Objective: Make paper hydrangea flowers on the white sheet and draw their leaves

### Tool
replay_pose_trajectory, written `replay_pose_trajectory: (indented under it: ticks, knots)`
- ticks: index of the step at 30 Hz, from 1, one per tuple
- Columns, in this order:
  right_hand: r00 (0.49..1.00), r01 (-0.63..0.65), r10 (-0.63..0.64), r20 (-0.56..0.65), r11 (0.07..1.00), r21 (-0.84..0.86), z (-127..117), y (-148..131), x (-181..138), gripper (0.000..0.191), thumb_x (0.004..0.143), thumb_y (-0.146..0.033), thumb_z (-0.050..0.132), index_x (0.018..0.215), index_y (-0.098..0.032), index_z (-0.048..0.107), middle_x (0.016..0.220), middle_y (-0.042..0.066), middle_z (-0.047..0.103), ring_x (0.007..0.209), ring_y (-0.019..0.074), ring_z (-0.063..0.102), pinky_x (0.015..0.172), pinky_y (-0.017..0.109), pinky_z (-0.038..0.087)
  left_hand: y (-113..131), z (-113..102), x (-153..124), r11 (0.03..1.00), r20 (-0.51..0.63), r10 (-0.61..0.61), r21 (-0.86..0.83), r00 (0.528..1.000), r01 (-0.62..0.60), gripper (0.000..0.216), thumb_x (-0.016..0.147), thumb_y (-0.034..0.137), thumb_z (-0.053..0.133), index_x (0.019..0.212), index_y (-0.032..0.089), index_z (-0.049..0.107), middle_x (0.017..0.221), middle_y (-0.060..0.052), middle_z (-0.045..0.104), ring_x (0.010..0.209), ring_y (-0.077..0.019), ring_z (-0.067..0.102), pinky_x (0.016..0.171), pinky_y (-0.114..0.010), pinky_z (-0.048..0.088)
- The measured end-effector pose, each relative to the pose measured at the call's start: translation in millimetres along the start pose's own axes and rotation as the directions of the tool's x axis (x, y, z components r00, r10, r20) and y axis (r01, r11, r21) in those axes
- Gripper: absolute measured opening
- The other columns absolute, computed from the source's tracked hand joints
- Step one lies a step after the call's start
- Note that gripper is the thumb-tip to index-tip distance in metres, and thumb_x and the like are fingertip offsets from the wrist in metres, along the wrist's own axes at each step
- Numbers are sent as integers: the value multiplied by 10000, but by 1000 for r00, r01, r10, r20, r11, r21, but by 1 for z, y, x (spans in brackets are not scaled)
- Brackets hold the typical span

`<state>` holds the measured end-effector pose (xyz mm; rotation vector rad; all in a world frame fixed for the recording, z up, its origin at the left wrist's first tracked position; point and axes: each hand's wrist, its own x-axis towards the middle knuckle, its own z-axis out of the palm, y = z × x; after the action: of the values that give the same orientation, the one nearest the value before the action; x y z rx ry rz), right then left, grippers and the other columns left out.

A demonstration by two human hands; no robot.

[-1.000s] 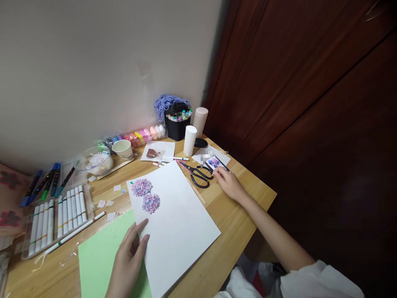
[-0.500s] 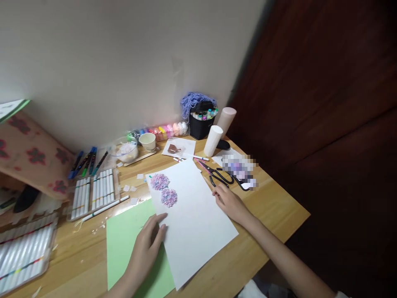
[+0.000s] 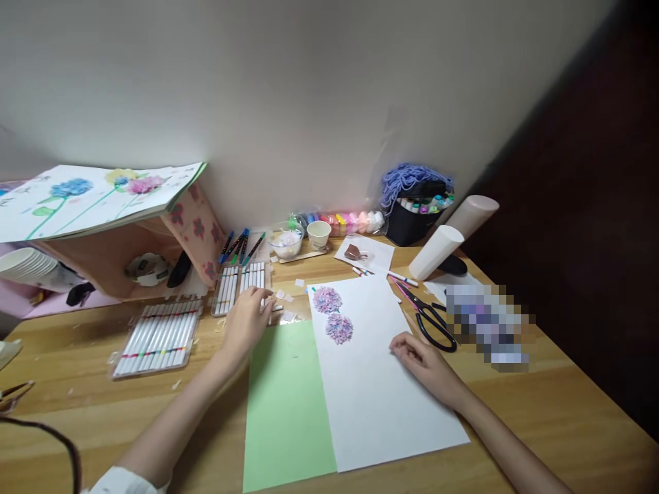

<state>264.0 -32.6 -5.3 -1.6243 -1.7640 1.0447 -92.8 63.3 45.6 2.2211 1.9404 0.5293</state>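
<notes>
My left hand (image 3: pixel 250 317) is bent over a white marker (image 3: pixel 278 308) lying in front of a marker case; the fingers are closed around it, and most of the marker is hidden. A white sheet (image 3: pixel 381 405) overlaps a green sheet (image 3: pixel 288 412) on the table. Two round lilac flower clusters (image 3: pixel 339 329) sit at the white sheet's upper left. Near that sheet's right edge rests my right hand (image 3: pixel 425 365), fingers loosely curled in, with nothing seen in them. Black-handled scissors (image 3: pixel 435 329) lie just beyond it.
Marker cases (image 3: pixel 159 339) lie to the left. Behind stand a bowl of pale bits (image 3: pixel 286 241), a paper cup (image 3: pixel 319 235), a black marker bag (image 3: pixel 412 223) and a white cylinder (image 3: pixel 436 252). A flower picture (image 3: pixel 103 199) tops a fabric-sided stand.
My left hand has left the white sheet's left edge and moved up and left to the marker. My right hand stays by the right edge, fingers more relaxed. The view has swung left.
</notes>
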Motion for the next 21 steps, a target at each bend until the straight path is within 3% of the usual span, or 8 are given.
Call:
replay_pose_trajectory:
  ticks: [4,9,15,17,21]
  knots:
    - [997,-1,4,80,999,-36,13,1,-8,245,906,-424,428,864,-228,569,667,-7,486,635,164,482,597,286,375,-11,6,-10,996,16,60,71,998,-61,233,913,288,426,950,195,636,971,-84,637,955,-255,566,720,-316,413]
    - [996,-14,16,90,1000,-17,12,3,-10,274,901,-458,427,861,-231,576,635,-17,432,608,162,449,573,284,352,-34,5,-24,971,48,49,233,998,-59,235,891,183,393,893,186,628,892,-105,644,877,-263,569,695,-326,400]
    - [972,4,-2,236,1000,-8,8,6,-1,282,894,-469,451,856,-230,596,592,-38,366,569,146,370,541,269,281,-67,-5,-38,999,68,12,-45,998,-9,255,836,216,492,1073,212,584,993,-77,653,937,-240,593,786,-329,449]
    - [968,6,-14,250,999,33,9,6,2,286,890,-475,458,852,-226,594,583,-43,353,560,142,357,534,265,268,-74,-5,-42,993,52,15,-114,999,-9,239,830,230,508,1055,203,584,1010,-79,656,967,-243,576,822,-343,449]
    - [965,-2,-21,261,996,86,9,2,7,291,881,-486,475,841,-223,592,572,-46,358,553,138,354,528,261,263,-83,-1,-46,996,52,54,-76,997,-50,167,864,224,455,913,192,611,970,-90,642,943,-258,533,810,-361,433]
